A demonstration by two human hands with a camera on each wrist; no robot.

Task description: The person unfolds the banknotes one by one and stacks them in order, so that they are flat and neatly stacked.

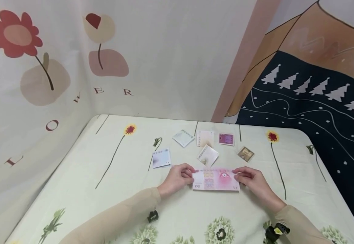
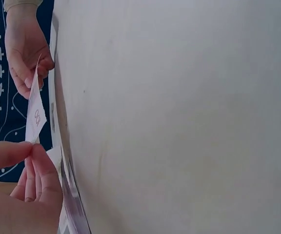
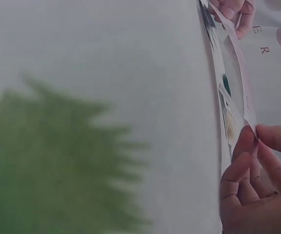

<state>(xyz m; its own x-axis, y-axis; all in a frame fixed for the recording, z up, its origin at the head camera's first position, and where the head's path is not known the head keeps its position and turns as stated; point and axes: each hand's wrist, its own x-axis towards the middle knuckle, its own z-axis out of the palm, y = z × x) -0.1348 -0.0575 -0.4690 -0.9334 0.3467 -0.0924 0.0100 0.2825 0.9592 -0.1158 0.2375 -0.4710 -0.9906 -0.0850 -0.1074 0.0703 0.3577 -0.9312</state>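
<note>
A pink banknote (image 1: 216, 179) marked 100 is stretched flat between my two hands, facing up toward the head camera. My left hand (image 1: 178, 179) pinches its left end between thumb and fingers. At the opposite end, my right hand (image 1: 253, 181) pinches the note near its upper corner. In the left wrist view the banknote (image 2: 36, 117) appears nearly edge-on, its left end between thumb and forefinger. The right wrist view shows the banknote (image 3: 243, 78) as a thin strip above the table, gripped by the right thumb and fingertips.
Beyond the hands lie folded notes: a bluish one (image 1: 161, 158), a greenish one (image 1: 183, 138), a beige one (image 1: 205, 138) and a pale one (image 1: 207, 155). A small purple note (image 1: 226, 139) and a brown note (image 1: 245, 154) lie right of them on the flowered tablecloth (image 1: 113, 206).
</note>
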